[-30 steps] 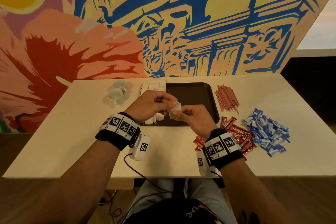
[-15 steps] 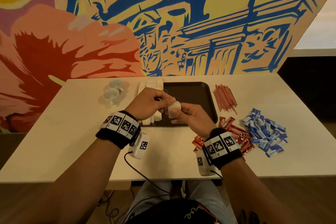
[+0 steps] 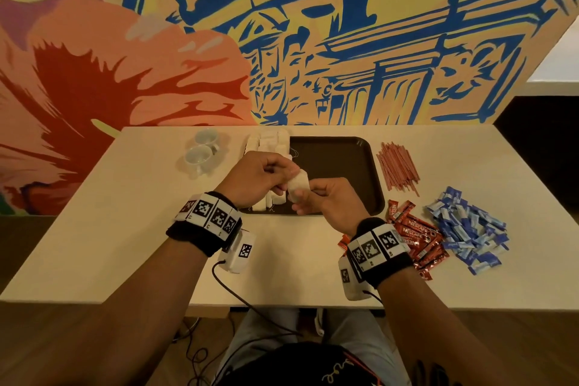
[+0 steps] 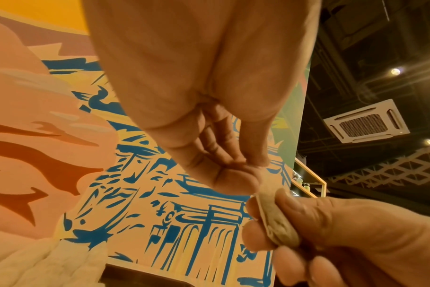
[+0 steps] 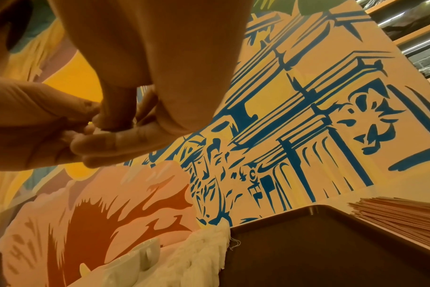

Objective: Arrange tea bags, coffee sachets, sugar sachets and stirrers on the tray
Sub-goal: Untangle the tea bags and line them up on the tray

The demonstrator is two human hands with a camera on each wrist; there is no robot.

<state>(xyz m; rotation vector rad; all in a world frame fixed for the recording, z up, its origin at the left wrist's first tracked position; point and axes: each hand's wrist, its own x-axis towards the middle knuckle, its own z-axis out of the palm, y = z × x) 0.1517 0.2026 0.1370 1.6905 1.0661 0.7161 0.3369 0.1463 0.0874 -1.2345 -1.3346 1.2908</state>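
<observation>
Two cups [image 3: 200,153] are standing at the far left of the table [image 3: 125,229], well apart from the work. Just right of them, a row of tea bags [image 3: 269,141] is lying along the left side of the tray [image 3: 338,166]; the rest of the tray floor is showing bare.

The left hand [image 3: 260,178] is hovering over the near-left part of the tray, fingers curled, pinching at the top edge of one tea bag [image 3: 297,186]. In the left wrist view the thumb tip and fingers are closing on that upper corner; whether they are gripping paper or a thread I cannot tell.

The right hand [image 3: 332,200] is holding the same tea bag from below and from the right, thumb on one face, fingertips [image 4: 256,235] on the other. Narrow grip, both hands. The bag is standing on edge between them, long axis running roughly up and away from the person, raised off the tray.

The relation that matters: the row is lying left of and beyond the held bag, so the left hand is the nearer one to it. My judgement: the bag needs to travel left and down to join the row.

Further right, on the table: stirrers [image 3: 398,169], then coffee sachets [image 3: 416,235], then sugar sachets [image 3: 470,229], all off the tray as yet.
</observation>
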